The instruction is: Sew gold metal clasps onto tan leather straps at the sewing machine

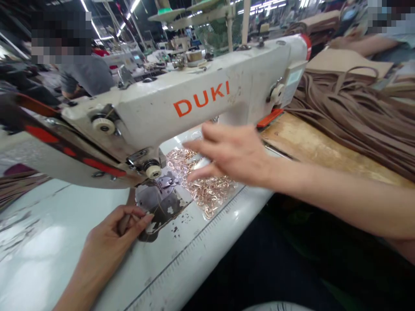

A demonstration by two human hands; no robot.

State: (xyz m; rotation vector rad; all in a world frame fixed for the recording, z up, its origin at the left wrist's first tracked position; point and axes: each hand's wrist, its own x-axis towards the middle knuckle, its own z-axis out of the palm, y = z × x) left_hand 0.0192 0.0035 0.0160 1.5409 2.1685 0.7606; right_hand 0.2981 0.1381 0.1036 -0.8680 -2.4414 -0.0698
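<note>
My left hand (123, 231) is at the needle end of a white sewing machine (201, 97), thumb and forefinger pinched together. A short brown strap (131, 197) runs into its curled fingers beside the metal needle plate (154, 196); most of the strap is hidden by the hand. My right hand (231, 151), slightly blurred, reaches in from the right with its fingers apart and nothing seen in them. Below it, on the machine bed, a pile of small rose-gold metal hooks (209, 192) lies on what looks like clear plastic.
Long brown straps (350, 108) are heaped on the wooden tabletop (301, 138) at right. More brown strips (19, 188) lie at far left. A printed ruler (194, 235) follows the table's front edge. One person (81, 71) sits beyond the machine; another person's forearm (366, 44) shows at upper right.
</note>
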